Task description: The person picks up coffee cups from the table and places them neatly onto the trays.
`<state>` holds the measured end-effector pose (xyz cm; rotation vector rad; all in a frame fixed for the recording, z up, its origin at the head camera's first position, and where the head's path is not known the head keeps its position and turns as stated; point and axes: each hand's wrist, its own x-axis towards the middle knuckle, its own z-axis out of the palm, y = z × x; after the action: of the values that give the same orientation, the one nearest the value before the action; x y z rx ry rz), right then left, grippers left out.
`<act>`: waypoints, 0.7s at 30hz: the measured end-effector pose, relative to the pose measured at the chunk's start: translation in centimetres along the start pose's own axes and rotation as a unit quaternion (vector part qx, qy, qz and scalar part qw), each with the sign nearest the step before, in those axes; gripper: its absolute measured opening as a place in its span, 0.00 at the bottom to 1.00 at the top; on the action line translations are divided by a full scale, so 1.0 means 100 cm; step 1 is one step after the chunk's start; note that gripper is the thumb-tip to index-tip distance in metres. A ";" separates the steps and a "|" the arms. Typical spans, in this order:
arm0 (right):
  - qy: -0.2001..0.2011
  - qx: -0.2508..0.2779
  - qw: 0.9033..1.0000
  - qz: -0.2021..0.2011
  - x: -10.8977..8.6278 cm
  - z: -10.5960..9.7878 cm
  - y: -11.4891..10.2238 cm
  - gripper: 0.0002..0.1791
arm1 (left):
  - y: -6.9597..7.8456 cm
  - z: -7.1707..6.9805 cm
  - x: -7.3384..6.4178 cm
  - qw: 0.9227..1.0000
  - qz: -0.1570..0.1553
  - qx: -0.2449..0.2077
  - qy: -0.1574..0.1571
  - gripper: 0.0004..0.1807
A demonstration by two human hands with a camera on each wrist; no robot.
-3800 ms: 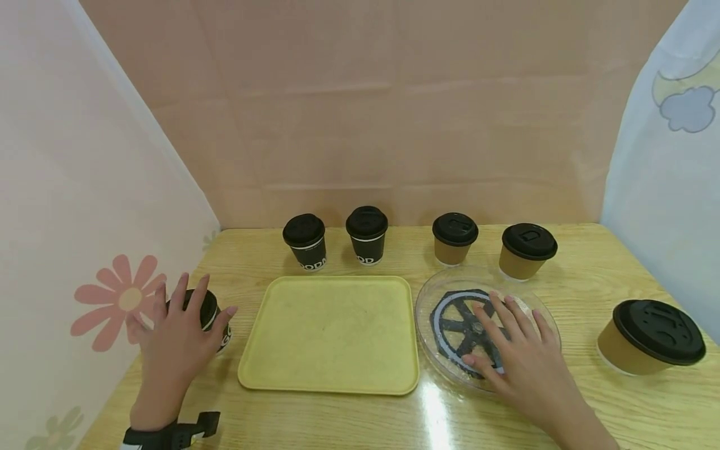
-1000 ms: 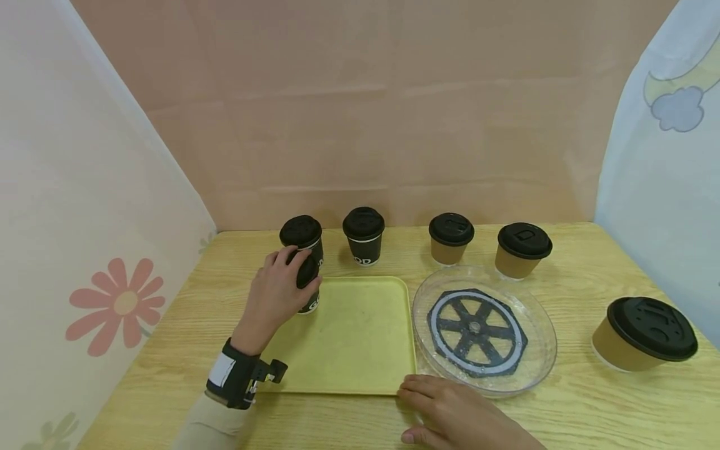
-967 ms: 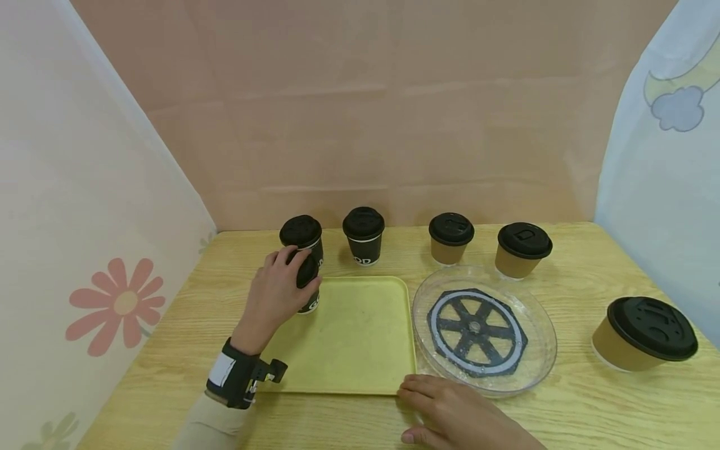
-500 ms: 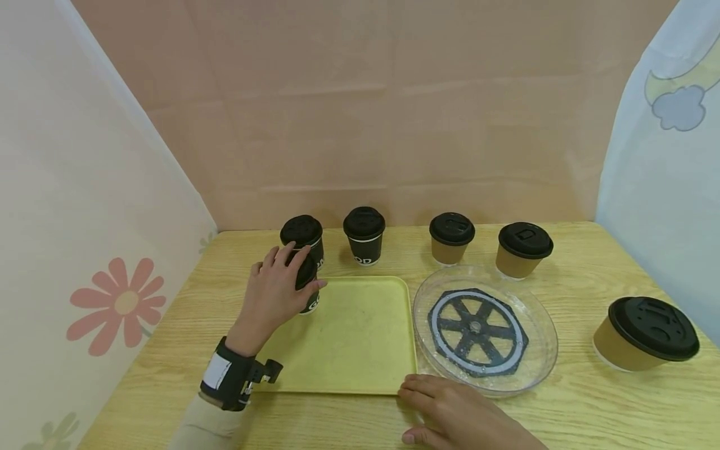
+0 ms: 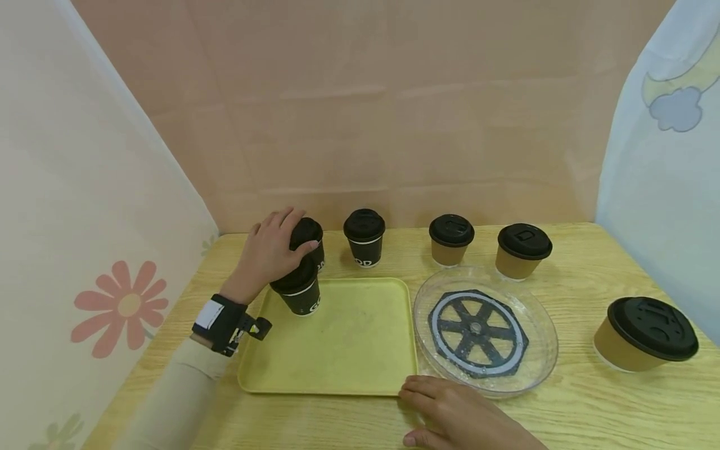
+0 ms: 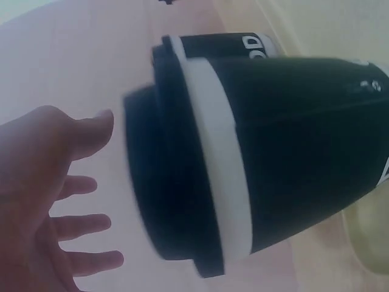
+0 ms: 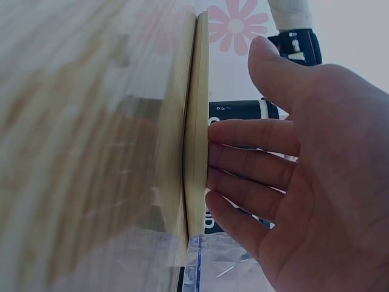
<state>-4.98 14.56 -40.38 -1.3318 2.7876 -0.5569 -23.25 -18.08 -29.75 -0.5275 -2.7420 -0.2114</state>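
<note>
In the head view, a black lidded paper cup (image 5: 302, 299) stands upright at the far left corner of the yellow tray (image 5: 337, 356). My left hand (image 5: 269, 250) is over and behind it, beside another black lidded cup (image 5: 317, 240) standing behind the tray, whose lid it partly covers. The left wrist view has this hand (image 6: 42, 182) with spread fingers, a gap between them and a large black cup (image 6: 292, 146). My right hand (image 5: 458, 412) holds its straight fingertips against the tray's near right corner; the right wrist view shows its palm (image 7: 346, 176).
A clear round dish (image 5: 547, 359) with a dark wheel-shaped pattern (image 5: 475, 327) stands right of the tray. Behind are a black cup (image 5: 365, 244) and two brown cups (image 5: 448, 253) (image 5: 514, 265). A larger brown cup (image 5: 624, 347) is at far right. Cloth walls (image 5: 371, 125) enclose the table.
My left hand carried the black cup from the left onto the tray, let it go, and has moved back and up toward the cup behind. The right hand went from the dish to the tray corner.
</note>
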 end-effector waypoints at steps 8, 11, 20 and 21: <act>-0.001 0.007 1.000 -0.001 0.000 0.001 0.001 0.25 | -0.013 0.009 0.023 0.995 -0.040 -0.043 -0.085 0.40; -0.003 0.006 1.000 0.001 0.000 0.001 0.001 0.26 | -0.015 0.011 0.028 0.992 -0.045 -0.052 -0.106 0.41; 0.011 0.002 1.000 -0.026 -0.001 0.003 0.004 0.25 | -0.015 0.017 0.043 0.983 -0.042 -0.073 -0.166 0.42; 0.014 -0.001 0.999 -0.030 -0.001 0.003 0.004 0.25 | -0.015 0.018 0.044 0.981 -0.043 -0.073 -0.173 0.42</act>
<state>-5.17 14.80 -40.83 -1.4235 2.7797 -0.5788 -28.19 -17.63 -29.96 -0.5258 -3.1089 -0.3759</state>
